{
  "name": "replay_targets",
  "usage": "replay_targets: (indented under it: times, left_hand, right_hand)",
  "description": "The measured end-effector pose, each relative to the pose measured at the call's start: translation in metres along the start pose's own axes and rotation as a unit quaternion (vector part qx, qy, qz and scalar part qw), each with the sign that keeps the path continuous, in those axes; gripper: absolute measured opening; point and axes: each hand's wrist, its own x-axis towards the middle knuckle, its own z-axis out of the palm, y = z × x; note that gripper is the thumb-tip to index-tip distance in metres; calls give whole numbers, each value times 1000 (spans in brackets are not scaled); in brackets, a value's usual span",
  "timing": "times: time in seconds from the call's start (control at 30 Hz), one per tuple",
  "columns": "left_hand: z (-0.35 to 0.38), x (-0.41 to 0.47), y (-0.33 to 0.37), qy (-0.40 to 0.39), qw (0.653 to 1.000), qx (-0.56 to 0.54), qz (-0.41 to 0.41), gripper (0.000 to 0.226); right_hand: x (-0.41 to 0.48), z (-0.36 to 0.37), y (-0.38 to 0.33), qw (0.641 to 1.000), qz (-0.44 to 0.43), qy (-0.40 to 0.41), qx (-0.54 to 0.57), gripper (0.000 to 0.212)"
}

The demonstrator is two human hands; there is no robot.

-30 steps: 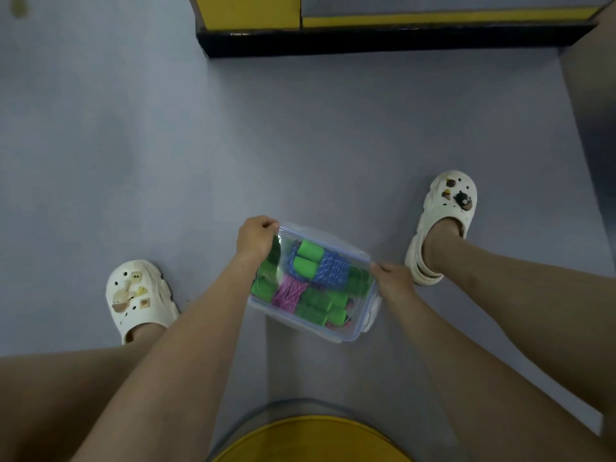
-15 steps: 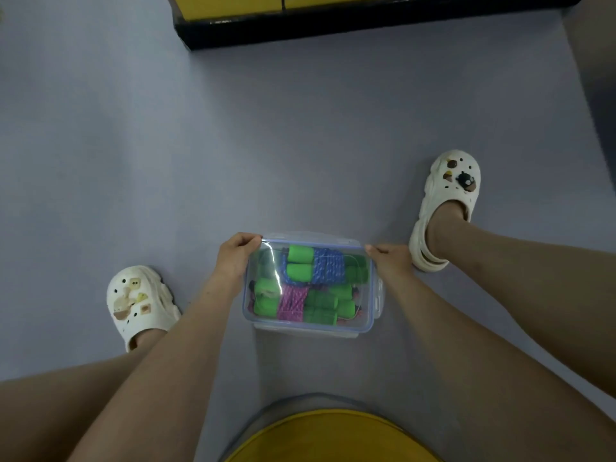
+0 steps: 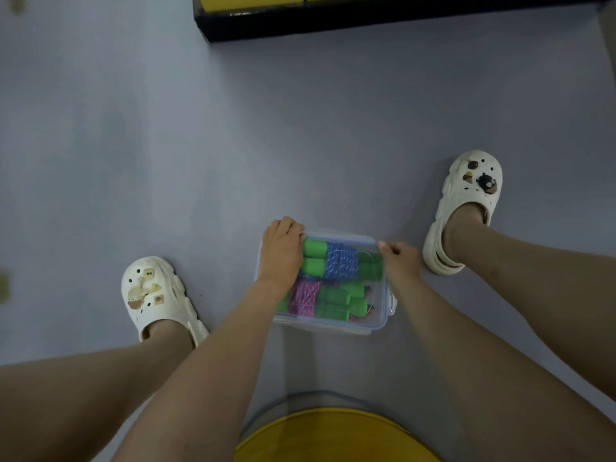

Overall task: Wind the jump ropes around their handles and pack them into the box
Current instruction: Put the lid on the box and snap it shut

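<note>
Wound jump ropes (green handles, blue and pink cord) packed inside a clear plastic box on the grey floor. Lid on, gripped at its far corners by left hand and right hand. Apparently left: snapping the side latch down.

You've got one clear box. Two wound ropes inside: one blue rope, one pink rope. Green handles overlap, count unclear. Two hands: left hand, right hand. Two white clogs.
</note>
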Motion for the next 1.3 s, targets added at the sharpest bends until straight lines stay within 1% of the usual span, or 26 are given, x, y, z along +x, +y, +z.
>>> replay_targets:
  times: [0.07, 0.13, 0.2, 0.33, 0.47, 0.53, 0.67, 0.8, 0.87, 0.93, 0.97, 1.0, 1.1, 1.23, 1.3]
  left_hand:
    - [5, -5, -3, 10, 1000, -15, -10, 26]
    - [6, -8, -6, 19, 999, -38, -18, 26]
    - [6, -8, -5, 11, 999, -39, -23, 28]
    - [7, -20, 1, 15, 998, 68, -11, 30]
    - [11, -18, 3, 18, 993, 112, -32, 31]
    - [12, -16, 4, 22, 991, 122, -46, 30]
    - [11, -17, 7, 48, 991, 102, -77, 28]
    - [10, -19, 7, 41, 993, 96, -56, 26]
    - [11, -18, 10, 29, 996, 82, -13, 23]
    - [19, -15, 21, 5, 997, 51, 60, 23]
    - [24, -12, 31, -12, 996, 32, 83, 23]
    - [28, -9, 42, -30, 995, 19, 90, 25]
    - [38, -2, 65, -51, 996, 2, 67, 32]
    - [35, 0, 68, -70, 997, -10, 32, 41]
    - [33, 0, 70, -75, 997, -9, 31, 43]
  right_hand:
    - [-3, 3, 1, 1000, -6, 1, -2, 20]
    - [-6, 5, 2, 1000, -16, 5, -18, 19]
    - [-7, 8, 5, 1000, -22, 16, -15, 18]
    - [-10, 10, 11, 999, -24, 22, 5, 18]
    - [-8, 9, 10, 1000, -26, 17, 6, 32]
    - [-8, 9, 10, 1000, -23, 12, 4, 33]
    - [-11, 9, 8, 1000, -26, 9, 6, 21]
    - [-10, 11, 8, 999, -34, 15, 7, 34]
    - [-11, 12, 7, 1000, -26, 12, 11, 35]
    - [-12, 13, 5, 1000, -22, 7, 16, 36]
    - [-13, 13, 4, 1000, -24, 8, 18, 37]
    - [-13, 13, 4, 999, -25, 8, 20, 37]
    - [-12, 12, 3, 1000, -14, 8, 16, 36]
    - [-12, 12, 5, 1000, -10, 8, 27, 34]
    - [-11, 12, 5, 1000, -10, 5, 25, 33]
